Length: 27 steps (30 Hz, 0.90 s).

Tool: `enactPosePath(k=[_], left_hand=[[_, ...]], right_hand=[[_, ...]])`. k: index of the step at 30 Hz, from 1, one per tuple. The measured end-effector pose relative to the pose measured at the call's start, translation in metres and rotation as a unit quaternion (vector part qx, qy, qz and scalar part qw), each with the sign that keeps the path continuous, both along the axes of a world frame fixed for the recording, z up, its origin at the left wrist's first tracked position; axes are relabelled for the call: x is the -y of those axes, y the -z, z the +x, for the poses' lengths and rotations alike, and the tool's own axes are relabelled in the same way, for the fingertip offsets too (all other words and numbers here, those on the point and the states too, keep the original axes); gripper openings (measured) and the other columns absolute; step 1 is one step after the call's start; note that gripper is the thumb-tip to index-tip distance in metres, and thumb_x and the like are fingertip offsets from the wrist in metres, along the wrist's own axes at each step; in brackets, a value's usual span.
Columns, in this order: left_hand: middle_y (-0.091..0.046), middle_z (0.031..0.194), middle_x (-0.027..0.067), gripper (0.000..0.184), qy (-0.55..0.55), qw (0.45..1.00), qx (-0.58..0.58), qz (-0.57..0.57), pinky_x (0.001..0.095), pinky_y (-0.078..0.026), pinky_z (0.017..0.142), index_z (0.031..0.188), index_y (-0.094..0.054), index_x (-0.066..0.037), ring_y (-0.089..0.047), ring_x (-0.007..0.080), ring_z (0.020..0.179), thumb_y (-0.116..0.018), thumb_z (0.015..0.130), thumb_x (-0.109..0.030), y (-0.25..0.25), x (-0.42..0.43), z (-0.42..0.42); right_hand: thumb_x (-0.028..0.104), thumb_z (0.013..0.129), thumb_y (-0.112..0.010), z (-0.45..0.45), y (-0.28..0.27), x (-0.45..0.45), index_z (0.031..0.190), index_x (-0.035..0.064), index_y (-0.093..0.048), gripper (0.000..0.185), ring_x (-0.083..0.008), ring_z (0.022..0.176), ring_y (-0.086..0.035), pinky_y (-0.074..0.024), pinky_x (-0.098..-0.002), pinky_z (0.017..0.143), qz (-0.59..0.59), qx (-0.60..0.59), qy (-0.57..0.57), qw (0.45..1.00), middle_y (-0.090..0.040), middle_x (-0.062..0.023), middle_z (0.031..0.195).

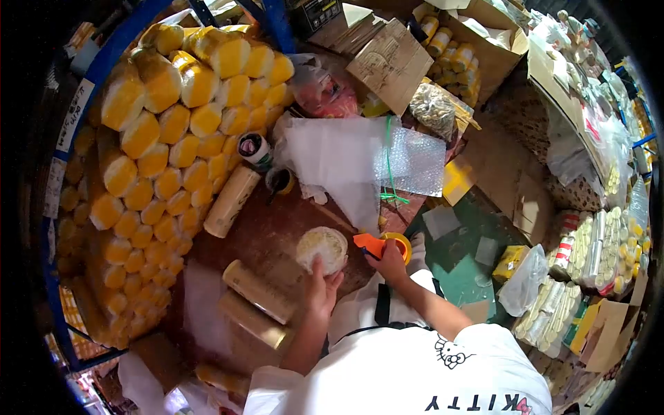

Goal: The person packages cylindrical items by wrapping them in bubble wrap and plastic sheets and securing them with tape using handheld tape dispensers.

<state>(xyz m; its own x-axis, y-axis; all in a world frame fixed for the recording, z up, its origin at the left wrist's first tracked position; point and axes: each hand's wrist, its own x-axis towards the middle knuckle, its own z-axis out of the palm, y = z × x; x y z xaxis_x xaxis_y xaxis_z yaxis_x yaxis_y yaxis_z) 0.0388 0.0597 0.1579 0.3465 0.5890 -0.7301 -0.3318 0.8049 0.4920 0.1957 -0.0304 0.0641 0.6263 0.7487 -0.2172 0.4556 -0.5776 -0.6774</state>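
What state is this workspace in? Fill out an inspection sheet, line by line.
Surface: reddish-brown table, partly covered.
Job's things: round white bundle; orange tape dispenser; wrapped cylinders.
Clutter: plastic sheeting, bubble wrap and cardboard beyond the bundle.
Hands: left hand at the bundle's near edge, grip unclear; right hand holds the tape dispenser.
Cables: nothing seen; green string over the bubble wrap.
Surroundings: yellow packs stacked at left, beside blue rack frame.

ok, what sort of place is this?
Likely a stockroom or packing area: stacked yellow-ended rolls, a blue rack frame, and an orange tape dispenser in the person's right hand.
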Motion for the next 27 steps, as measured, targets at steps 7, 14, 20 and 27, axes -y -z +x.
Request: enactPosePath(k=[7, 14, 20, 27], left_hand=[[-0.053, 0.108, 0.0047, 0.044, -0.005, 1.0, 0.012, 0.016, 0.026, -0.048, 0.067, 0.118, -0.037, -0.015, -0.057, 0.0194, 0.093, -0.055, 0.083, -0.034, 0.001, 0.001, 0.002], [-0.051, 0.113, 0.0105, 0.054, -0.019, 0.999, -0.02, 0.02, 0.0233, -0.049, 0.058, 0.123, -0.034, -0.01, -0.056, 0.0245, 0.096, -0.054, 0.082, -0.041, 0.012, 0.003, 0.002], [-0.049, 0.11, 0.0033, 0.041, -0.033, 0.999, -0.015, -0.022, 0.0284, -0.049, 0.066, 0.117, -0.036, -0.019, -0.055, 0.0179, 0.091, -0.056, 0.083, -0.027, 0.004, 0.003, 0.001], [-0.048, 0.11, 0.0017, 0.043, -0.032, 0.999, 0.012, -0.011, 0.0274, -0.049, 0.065, 0.119, -0.033, -0.02, -0.053, 0.0159, 0.092, -0.056, 0.083, -0.028, 0.006, 0.004, 0.003]], right_hand=[[0.05, 0.066, -0.062, 0.03, -0.021, -0.024, 0.127, 0.0075, -0.033, 0.079, -0.0319, 0.084, -0.057, -0.0481, -0.0375, 0.067, -0.158, 0.048, -0.246, 0.955, -0.052, -0.0217, 0.102], [0.053, 0.06, -0.065, 0.035, -0.006, -0.04, 0.115, 0.0073, -0.045, 0.074, -0.0272, 0.105, -0.043, -0.0385, -0.0398, 0.082, -0.168, 0.22, -0.312, 0.909, -0.046, -0.0169, 0.11], [0.046, 0.055, -0.071, 0.034, 0.001, -0.044, 0.11, 0.0117, -0.05, 0.069, -0.0349, 0.107, -0.035, -0.0319, -0.0434, 0.086, -0.057, 0.127, -0.262, 0.955, -0.04, -0.0163, 0.111], [0.047, 0.058, -0.07, 0.031, -0.001, -0.058, 0.109, 0.0129, -0.052, 0.064, -0.0355, 0.107, -0.036, -0.0314, -0.0459, 0.086, -0.182, 0.061, -0.207, 0.959, -0.043, -0.0175, 0.111]])
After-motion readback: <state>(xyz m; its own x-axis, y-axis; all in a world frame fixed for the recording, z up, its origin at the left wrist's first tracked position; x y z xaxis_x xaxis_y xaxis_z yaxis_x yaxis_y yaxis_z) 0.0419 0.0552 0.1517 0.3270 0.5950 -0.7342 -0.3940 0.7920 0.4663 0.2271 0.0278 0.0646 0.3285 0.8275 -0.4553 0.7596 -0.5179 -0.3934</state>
